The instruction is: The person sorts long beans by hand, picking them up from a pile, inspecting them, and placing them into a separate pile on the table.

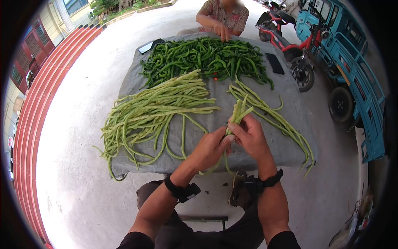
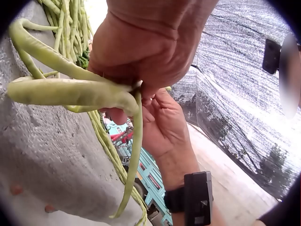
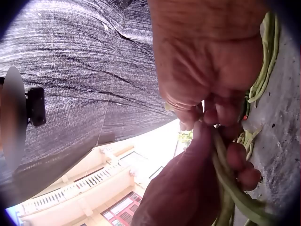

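Close together over the near side of the table, both hands hold long green beans. The left hand [image 1: 207,147] grips a few bent beans [image 2: 70,92], whose loops and ends hang out below it. From the right hand [image 1: 252,135] a small bunch of short bean lengths [image 1: 239,111] sticks up, gripped between thumb and fingers. The thumbs meet at the beans, and in the right wrist view the fingers hide most of the spot where they come together. A big heap of long beans [image 1: 153,110] lies left of the hands, and a smaller strip of beans [image 1: 273,114] lies to the right.
A grey cloth [image 1: 132,87] covers the table. Green peppers [image 1: 199,58] are piled at its far side, between two phones [image 1: 274,63]. Another person [image 1: 224,18] sits beyond, one hand at the peppers. A red scooter [image 1: 290,41] and blue cargo tricycle [image 1: 352,70] stand right.
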A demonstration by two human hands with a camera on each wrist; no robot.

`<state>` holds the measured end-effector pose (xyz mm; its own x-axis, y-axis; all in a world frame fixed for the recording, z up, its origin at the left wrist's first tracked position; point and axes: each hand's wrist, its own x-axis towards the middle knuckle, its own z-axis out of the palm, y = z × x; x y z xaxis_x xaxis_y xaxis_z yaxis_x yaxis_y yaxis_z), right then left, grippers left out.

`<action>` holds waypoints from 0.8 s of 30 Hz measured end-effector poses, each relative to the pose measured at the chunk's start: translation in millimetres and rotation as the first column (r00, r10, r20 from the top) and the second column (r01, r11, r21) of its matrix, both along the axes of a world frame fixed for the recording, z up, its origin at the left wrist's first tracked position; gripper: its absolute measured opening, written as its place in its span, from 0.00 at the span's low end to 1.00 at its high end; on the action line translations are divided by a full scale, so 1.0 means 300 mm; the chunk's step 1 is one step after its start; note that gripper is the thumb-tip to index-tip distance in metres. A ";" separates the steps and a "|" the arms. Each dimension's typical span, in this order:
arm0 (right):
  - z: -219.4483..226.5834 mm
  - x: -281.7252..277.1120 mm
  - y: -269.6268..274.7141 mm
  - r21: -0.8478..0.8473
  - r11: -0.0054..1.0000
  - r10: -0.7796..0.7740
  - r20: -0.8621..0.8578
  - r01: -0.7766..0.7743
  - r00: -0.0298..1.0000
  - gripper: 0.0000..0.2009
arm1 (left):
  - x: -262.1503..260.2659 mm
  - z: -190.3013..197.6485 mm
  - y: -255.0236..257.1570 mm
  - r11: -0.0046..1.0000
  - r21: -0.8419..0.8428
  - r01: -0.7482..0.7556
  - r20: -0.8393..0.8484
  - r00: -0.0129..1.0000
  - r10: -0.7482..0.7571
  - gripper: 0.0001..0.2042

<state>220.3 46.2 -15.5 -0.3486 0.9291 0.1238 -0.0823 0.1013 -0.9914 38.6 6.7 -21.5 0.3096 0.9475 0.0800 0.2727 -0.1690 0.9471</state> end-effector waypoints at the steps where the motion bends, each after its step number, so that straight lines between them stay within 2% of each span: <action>1: -0.003 0.003 0.003 0.006 1.000 0.007 0.013 -0.007 1.000 0.11 | 0.001 0.000 -0.001 1.000 -0.002 -0.001 -0.009 1.000 0.001 0.11; 9: 0.003 -0.004 -0.004 -0.045 0.999 0.011 -0.031 -0.012 0.999 0.12 | -0.001 -0.001 -0.001 0.999 0.034 0.000 -0.060 0.998 0.002 0.11; 11: 0.001 0.009 0.005 -0.048 0.997 0.056 -0.069 -0.059 0.996 0.13 | 0.006 -0.030 0.004 0.999 0.018 -0.051 0.050 0.997 0.051 0.12; 14: -0.021 0.001 0.022 0.109 0.994 0.009 -0.091 0.001 0.996 0.16 | -0.006 -0.026 0.010 0.987 0.036 -0.159 0.174 0.973 0.151 0.13; 17: -0.040 -0.006 0.024 0.012 0.998 0.063 -0.131 -0.062 0.989 0.19 | -0.027 0.014 0.012 0.979 0.037 -0.199 0.355 0.919 0.173 0.15; 18: -0.036 -0.019 0.015 -0.033 0.991 0.119 -0.173 -0.127 0.978 0.19 | -0.031 0.022 0.013 0.980 0.030 -0.199 0.425 0.889 0.167 0.16; 21: -0.034 -0.073 -0.025 -0.119 0.946 0.260 -0.276 -0.301 0.926 0.21 | -0.042 0.018 0.021 0.950 0.155 -0.271 0.463 0.869 0.172 0.16; 24: -0.062 -0.109 -0.046 -0.122 0.916 0.331 -0.305 -0.382 0.893 0.21 | -0.041 0.028 0.006 0.973 0.043 -0.226 0.640 0.754 0.147 0.15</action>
<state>187.6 32.3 -34.2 -0.6362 0.7637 0.1095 -0.3488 -0.1581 -0.9238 26.2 8.6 -13.1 -0.0301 0.9535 0.2998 -0.3402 -0.2918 0.8939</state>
